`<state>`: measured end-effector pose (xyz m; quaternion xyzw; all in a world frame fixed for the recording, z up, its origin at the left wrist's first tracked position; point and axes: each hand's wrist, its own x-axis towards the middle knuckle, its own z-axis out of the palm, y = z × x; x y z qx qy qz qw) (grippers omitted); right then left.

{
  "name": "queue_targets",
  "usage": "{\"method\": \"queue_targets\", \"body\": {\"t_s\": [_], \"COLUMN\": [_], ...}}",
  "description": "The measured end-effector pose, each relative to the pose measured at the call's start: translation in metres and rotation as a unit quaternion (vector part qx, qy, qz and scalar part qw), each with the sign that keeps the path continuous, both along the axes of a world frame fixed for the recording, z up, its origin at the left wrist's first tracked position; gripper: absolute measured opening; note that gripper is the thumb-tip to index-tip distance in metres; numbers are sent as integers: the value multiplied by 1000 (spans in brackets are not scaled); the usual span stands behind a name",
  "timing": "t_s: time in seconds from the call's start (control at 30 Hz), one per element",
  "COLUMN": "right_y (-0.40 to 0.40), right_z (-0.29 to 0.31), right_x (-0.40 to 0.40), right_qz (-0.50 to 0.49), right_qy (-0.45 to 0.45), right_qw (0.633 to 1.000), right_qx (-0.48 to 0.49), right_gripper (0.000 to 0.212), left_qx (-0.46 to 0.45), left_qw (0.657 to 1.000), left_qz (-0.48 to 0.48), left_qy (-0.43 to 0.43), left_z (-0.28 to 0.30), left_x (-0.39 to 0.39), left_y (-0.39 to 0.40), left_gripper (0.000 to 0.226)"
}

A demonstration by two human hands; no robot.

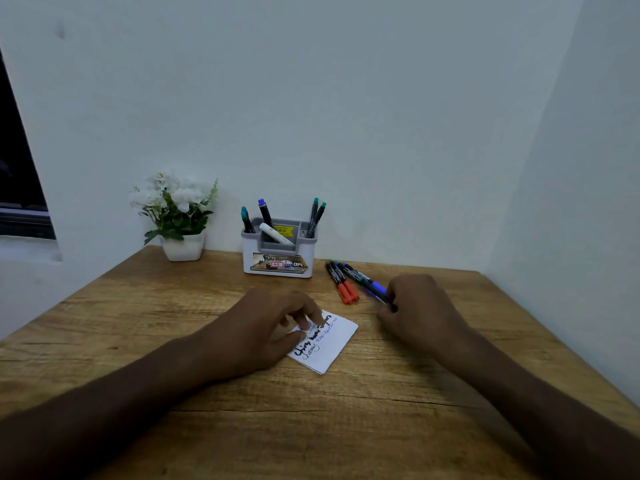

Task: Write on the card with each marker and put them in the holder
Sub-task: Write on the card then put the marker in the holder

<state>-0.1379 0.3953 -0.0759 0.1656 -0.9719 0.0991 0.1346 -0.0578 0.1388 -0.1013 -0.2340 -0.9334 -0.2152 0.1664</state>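
On the wooden bench (138,306), our left hand (266,327) fingers should pin the scribbled white card (334,344) flat while our right hand (420,306), fingers curled round the blue-capped black marker (372,287), lifts it cleanly.

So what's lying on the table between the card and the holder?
Nothing: in the head view only bare wooden table shows between the card and the holder; the loose markers lie off to the right.
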Motion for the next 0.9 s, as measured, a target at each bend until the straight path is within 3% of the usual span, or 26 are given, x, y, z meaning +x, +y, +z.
{"method": "queue_targets", "body": {"t_s": [0.07, 0.13, 0.23, 0.3, 0.4, 0.57, 0.67, 0.83, 0.9], "right_y": [0, -3, -10, -17, -28, -35, -39, -43, -42], "right_z": [2, 4, 6, 6, 0, -18, -23, -24, -22], "right_x": [4, 8, 16, 24, 39, 38, 43, 48, 47], "right_qz": [-12, 1, 88, 151, 202, 231, 247, 278, 283], "right_qy": [-6, 6, 25, -40, -186, -257, -303, -365, -395], "right_qw": [1000, 1000, 989, 952, 855, 819, 752, 661, 624], "right_qx": [28, 10, -119, -263, -439, -458, -530, -593, -612], "right_gripper": [31, 29, 21, 17, 5, 27, 32, 38, 36], "left_qx": [-2, -8, -11, -22, -32, -83, -102, -92, -72], "left_qw": [1000, 1000, 1000, 999, 999, 996, 995, 995, 997], "left_qz": [-1, 1, 15, 24, 35, 13, 10, -2, 0], "left_qy": [2, -4, -9, 4, 12, 28, 7, -24, -34], "left_z": [0, 0, -1, -4, -2, 2, 2, -1, -2], "left_x": [1, 1, 1, 1, 4, 6, 2, -6, -6], "left_y": [2, 2, 0, -1, -1, 1, -5, -19, -24], "left_gripper": [35, 36, 35, 31, 38, 39, 32, 69, 68]}}
